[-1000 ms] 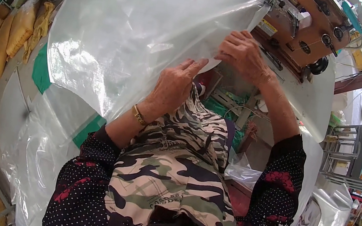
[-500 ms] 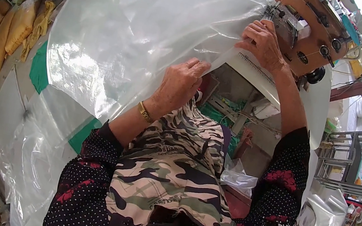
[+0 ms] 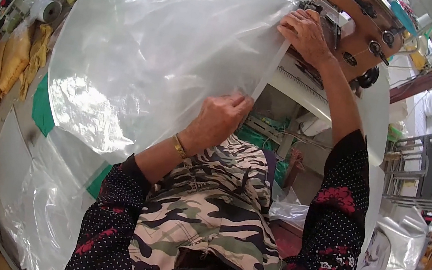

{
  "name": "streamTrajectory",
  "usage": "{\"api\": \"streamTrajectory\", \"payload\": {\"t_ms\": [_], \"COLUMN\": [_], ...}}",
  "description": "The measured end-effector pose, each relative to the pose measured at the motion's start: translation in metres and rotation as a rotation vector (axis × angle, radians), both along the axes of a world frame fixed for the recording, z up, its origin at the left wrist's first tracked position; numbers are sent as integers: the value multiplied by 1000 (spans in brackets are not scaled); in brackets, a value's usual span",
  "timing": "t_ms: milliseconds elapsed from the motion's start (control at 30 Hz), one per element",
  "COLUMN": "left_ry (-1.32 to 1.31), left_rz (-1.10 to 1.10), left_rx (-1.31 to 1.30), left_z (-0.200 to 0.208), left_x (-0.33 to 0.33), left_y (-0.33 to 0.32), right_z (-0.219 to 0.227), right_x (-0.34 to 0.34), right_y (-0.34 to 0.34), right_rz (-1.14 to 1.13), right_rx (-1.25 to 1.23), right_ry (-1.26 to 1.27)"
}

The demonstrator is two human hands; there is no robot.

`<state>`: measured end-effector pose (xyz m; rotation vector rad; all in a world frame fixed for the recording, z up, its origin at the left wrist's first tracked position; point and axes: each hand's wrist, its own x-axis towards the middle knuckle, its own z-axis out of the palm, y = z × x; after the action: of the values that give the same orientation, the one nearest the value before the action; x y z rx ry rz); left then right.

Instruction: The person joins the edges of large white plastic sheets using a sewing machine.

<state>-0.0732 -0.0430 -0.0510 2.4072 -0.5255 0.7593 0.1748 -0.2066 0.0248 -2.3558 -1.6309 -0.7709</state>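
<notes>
A large sheet of translucent plastic [image 3: 158,38] spreads over the table, its right edge running up to a brown sewing machine [image 3: 351,26]. My left hand [image 3: 219,118] pinches that edge near my lap, fingers closed on it. Close beside the machine's needle area, my right hand [image 3: 307,35] is curled over the upper part of the same edge, its fingers bent and pressed on the plastic. The edge stretches fairly straight between both hands. Fingertips of the right hand are partly hidden behind the knuckles.
A ruler scale [image 3: 303,81] lies along the white tabletop below the machine. Yellow bundles [image 3: 16,56] stand at the left, near a white roll [image 3: 45,9]. Grey metal racks [image 3: 424,166] are at the right. A camouflage apron [image 3: 214,210] covers my lap.
The left hand has shifted down, drawing the plastic's edge straighter. My right hand still rests by the machine, and the whole view has shifted slightly.
</notes>
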Motion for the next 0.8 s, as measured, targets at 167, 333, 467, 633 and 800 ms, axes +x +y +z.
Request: {"api": "streamTrajectory", "payload": {"t_ms": [167,333,467,633,800], "left_ry": [60,60,82,1,5], "left_rz": [-85,-135,-169,-189,-131], "left_rx": [168,321,410,493,622], "left_z": [-9,-8,-8,0,18], "left_x": [13,23,29,52,95], "left_y": [-5,-4,-3,-1,-12], "right_z": [-32,-67,-79,-85,-87], "right_x": [-34,-63,-63,-62,-60], "right_y": [-6,-11,-6,-3,-3], "right_rz": [-154,-175,-228,-270,-298], "right_rx": [267,382,457,544,593], "right_ry": [-89,-140,-115,-80,-34]}}
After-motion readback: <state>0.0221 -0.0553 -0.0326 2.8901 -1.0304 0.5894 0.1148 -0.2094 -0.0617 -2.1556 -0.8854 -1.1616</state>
